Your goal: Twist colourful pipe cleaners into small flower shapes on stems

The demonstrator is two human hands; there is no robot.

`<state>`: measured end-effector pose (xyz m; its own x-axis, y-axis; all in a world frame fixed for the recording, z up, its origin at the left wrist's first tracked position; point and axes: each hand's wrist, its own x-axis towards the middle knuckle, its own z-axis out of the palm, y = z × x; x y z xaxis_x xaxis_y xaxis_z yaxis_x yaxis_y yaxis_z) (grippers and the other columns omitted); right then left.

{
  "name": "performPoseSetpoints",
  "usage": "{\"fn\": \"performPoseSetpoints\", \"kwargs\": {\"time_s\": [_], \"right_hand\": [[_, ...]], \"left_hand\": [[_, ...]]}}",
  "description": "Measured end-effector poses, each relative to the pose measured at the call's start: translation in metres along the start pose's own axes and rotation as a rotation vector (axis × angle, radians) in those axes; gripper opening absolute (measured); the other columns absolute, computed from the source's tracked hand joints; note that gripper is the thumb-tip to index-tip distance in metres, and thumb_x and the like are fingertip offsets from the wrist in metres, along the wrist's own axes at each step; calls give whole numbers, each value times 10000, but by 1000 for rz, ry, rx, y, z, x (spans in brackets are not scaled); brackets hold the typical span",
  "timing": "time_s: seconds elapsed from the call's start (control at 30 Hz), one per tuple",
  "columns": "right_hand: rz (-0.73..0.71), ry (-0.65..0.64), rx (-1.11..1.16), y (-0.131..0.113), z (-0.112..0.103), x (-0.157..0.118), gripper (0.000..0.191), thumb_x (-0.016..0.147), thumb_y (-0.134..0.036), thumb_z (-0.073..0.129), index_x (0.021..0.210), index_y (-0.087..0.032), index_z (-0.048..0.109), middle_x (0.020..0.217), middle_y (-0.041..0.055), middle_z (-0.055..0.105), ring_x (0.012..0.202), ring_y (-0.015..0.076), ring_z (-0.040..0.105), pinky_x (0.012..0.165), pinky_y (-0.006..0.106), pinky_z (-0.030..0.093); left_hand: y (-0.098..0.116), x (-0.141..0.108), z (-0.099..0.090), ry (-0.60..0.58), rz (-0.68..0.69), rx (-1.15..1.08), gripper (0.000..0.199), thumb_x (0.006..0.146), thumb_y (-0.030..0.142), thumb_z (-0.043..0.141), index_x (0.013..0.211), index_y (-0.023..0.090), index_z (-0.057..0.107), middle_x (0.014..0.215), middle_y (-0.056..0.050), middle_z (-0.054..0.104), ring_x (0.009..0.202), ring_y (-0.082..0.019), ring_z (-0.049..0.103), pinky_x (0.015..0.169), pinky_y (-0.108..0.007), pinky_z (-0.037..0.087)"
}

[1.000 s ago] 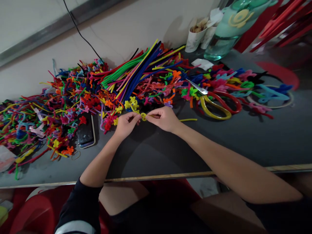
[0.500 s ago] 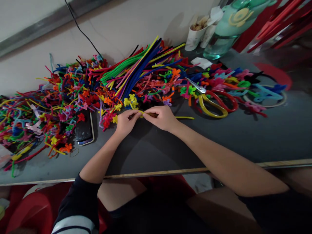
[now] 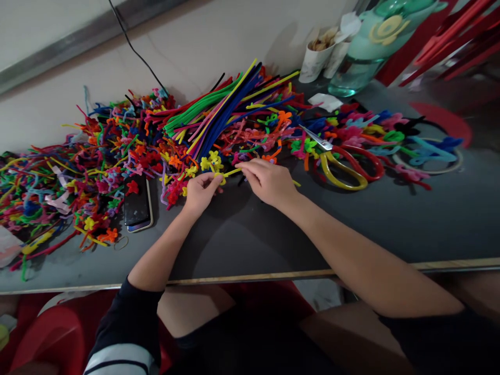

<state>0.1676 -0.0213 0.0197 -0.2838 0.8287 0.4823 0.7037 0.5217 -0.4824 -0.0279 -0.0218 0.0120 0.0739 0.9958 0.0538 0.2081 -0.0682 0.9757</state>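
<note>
A yellow pipe cleaner (image 3: 232,173) runs between my two hands above the grey table. My left hand (image 3: 202,194) pinches its curled end between thumb and fingers. With fingertips closed, my right hand (image 3: 269,181) grips the straight stretch, and a yellow tail shows past the far side of that hand. Just behind my left hand lie finished-looking yellow flower shapes (image 3: 211,162). A bundle of long straight pipe cleaners (image 3: 219,107) in green, blue, yellow and other colours rests on the pile behind my hands.
Scissors (image 3: 344,166) with red and yellow handles lie to the right. A phone (image 3: 137,205) is at the left beside a heap of twisted pipe cleaners (image 3: 89,172). At the back right stand a green water bottle (image 3: 361,67) and paper cups (image 3: 314,61). Headbands (image 3: 429,169) lie far right.
My right hand has moved away from my left, up and to the right, so a length of yellow pipe cleaner now shows between them. The tail beyond my right hand looks shorter.
</note>
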Motion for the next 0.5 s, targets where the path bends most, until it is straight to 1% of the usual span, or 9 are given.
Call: {"fn": "performPoseSetpoints", "kwargs": {"time_s": [0.1,0.17,0.23,0.33,0.4,0.5], "right_hand": [[59,94,20,2,-3,3,273,953,-299,461,1056,-194,691,1029,88,715,906,212,662,714,301,467],[84,144,106,2,-2,3,249,940,-322,491,974,-187,697,964,84,722,852,198,665,712,297,476],[112,156,230,0,2,3,230,924,-333,517,906,-185,693,881,73,724,781,181,663,690,288,484],[155,124,362,-3,7,3,231,907,-344,535,871,-178,692,807,61,721,710,168,656,646,275,483],[150,78,367,-3,9,2,229,895,-336,547,846,-174,702,785,60,722,678,162,648,624,270,470],[102,-36,336,-1,10,3,205,865,-313,581,808,-178,724,778,59,730,667,159,647,614,268,454]], "left_hand": [[3,-1,0,-85,-9,-48,323,779,464,670,740,144,672,540,10,599,485,-71,555,478,-179,416],[5,-3,1,-157,6,-56,336,774,473,675,751,138,684,551,5,604,481,-64,543,483,-180,417],[6,-5,3,-210,27,-46,347,767,481,680,764,134,698,561,1,610,479,-62,538,491,-185,423],[8,-8,3,-239,33,-15,357,759,490,686,774,134,710,526,11,594,470,-67,529,504,-196,432],[8,-8,3,-252,31,-19,362,752,495,694,771,135,714,511,12,588,466,-69,525,506,-200,432],[5,-8,3,-240,33,-105,386,760,522,680,735,138,710,523,3,594,462,-66,515,496,-200,424]]}}
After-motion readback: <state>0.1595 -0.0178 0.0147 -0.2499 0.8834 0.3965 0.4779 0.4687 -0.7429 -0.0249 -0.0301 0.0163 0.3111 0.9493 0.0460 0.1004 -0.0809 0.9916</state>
